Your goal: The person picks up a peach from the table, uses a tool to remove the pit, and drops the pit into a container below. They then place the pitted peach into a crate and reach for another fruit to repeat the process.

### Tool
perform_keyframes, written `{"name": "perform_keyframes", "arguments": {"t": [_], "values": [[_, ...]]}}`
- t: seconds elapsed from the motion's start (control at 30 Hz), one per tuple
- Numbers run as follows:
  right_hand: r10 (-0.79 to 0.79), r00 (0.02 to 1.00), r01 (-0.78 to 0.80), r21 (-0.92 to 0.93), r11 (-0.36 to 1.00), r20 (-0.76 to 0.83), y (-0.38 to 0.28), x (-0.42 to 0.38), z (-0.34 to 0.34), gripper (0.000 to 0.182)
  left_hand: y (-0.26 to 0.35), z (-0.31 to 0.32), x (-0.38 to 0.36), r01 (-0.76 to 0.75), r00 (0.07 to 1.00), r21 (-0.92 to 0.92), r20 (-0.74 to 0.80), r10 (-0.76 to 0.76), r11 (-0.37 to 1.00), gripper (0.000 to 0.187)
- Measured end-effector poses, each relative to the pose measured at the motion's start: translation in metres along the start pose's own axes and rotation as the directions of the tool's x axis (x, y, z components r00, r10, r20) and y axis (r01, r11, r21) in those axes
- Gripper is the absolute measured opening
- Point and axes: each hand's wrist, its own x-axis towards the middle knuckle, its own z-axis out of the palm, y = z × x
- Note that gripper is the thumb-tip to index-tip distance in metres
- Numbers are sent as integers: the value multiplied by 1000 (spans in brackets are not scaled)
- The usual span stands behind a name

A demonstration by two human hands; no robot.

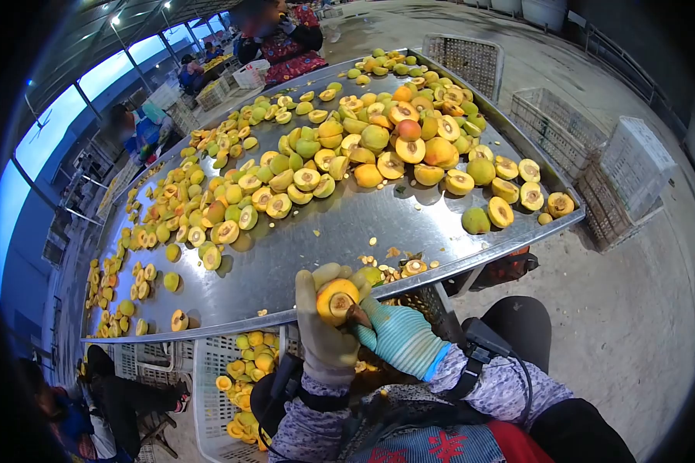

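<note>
A yellow peach half (337, 297), its cut face and brown pit hollow turned up, lies in my left hand (313, 328). The fingers of that pale-gloved hand wrap round it at the table's near edge. My right hand (400, 333), in a teal striped glove, is closed against the fruit's right side. A dark tip shows at its fingers by the pit hollow; I cannot tell what it is. Just beyond my hands, a cut peach half (415, 267) and pale scraps lie on the metal table (286, 266).
Many halved peaches (374, 139) spread across the table. Below its near edge stands a white crate (202, 393) holding peach halves. More plastic crates (552, 127) are at the right. A person (286, 54) is at the far side, and another person's leg (143, 397) shows lower left.
</note>
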Motion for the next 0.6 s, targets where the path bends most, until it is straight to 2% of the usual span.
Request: {"name": "perform_keyframes", "arguments": {"t": [0.03, 0.07, 0.1, 0.13, 0.2, 0.23, 0.3, 0.33, 0.37, 0.4, 0.43, 0.5, 0.53, 0.57, 0.6], "values": [[9, 1000, -10, 18, 1000, 10, 0, 0, -2, 32, -3, -1, -2, 0, 1000, -1, 2, 0, 1000, 49], [20, 1000, -21, 37, 999, 19, 0, -1, -2, 31, -6, -3, -5, -185, 980, 171, 106, 169, 968, 49], [22, 1000, -23, 36, 999, 18, 1, -1, -1, 31, -9, -4, -7, -372, 922, 314, 233, 309, 873, 51], [36, 999, -37, 31, 999, 38, 3, -1, 2, 33, -10, -5, -6, -369, 923, 313, 231, 307, 875, 51], [50, 997, -52, 25, 998, 57, 7, -3, 5, 34, -7, -10, -2, -93, 982, 105, 175, 74, 990, 53], [55, 994, -58, 33, 998, 91, 8, -4, 6, 34, -7, -12, -1, -93, 981, 106, 178, 73, 990, 53], [63, 990, -69, 43, 997, 123, 11, -5, 7, 34, -11, -18, -1, -393, 884, 358, 402, 240, 847, 56], [79, 987, -90, 68, 994, 141, 12, -5, 8, 34, -11, -22, 2, -391, 884, 358, 403, 237, 848, 56], [95, 983, -111, 93, 989, 160, 12, -6, 8, 34, -8, -24, 7, -580, 793, 495, 524, 309, 647, 55], [98, 982, -114, 93, 989, 158, 12, -7, 7, 34, -6, -24, 10, -727, 684, 568, 650, 332, 386, 53], [89, 978, -116, 142, 983, 187, 13, -6, 5, 33, -3, -21, 11, -727, 684, 567, 650, 332, 387, 53], [77, 974, -119, 187, 975, 215, 13, -8, 7, 32, 15, -2, 10, -565, 825, 717, 509, 247, 408, 23], [29, 988, -81, 352, 932, 151, 12, -11, 15, 30, 12, -5, 11, -564, 825, 716, 508, 247, 410, 23], [-10, 997, -31, 506, 862, 78, 9, -11, 21, 28, 7, -10, 13, -629, 777, 655, 557, 295, 419, 28], [176, 935, -338, 623, 705, 308, -16, -8, -1, 25, 6, -12, 15, -690, 722, 589, 600, 343, 420, 34]]}}
